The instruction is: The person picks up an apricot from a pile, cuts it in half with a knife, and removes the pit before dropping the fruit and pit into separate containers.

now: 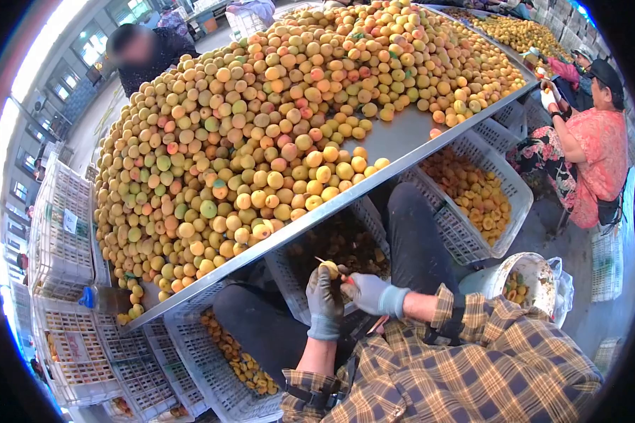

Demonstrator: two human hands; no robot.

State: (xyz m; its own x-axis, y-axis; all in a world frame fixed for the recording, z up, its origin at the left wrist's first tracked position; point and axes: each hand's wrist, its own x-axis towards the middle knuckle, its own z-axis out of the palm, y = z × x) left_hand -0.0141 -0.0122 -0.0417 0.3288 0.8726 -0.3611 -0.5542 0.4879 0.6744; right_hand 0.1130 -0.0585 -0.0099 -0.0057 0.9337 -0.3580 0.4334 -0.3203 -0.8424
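Note:
My left hand (324,299), in a grey knit glove with a darkened palm, is closed around a yellow apricot (329,267). My right hand (375,293), gloved in the same grey, is closed on a small knife with a reddish handle (348,280). A thin pointed tip shows just beyond the fruit, and the rest of the blade is hidden. Both hands meet above a crate (296,296) between my knees, which holds dark brown bits. Beyond them, a large heap of apricots (261,134) covers a metal-edged table (409,134).
Crates of halved apricots stand at right (518,190) and left (197,359) of my legs. A white bucket (490,278) with scraps sits by my right side. Stacked crates (60,233) line the left. A person in a pink patterned top (593,148) works at right.

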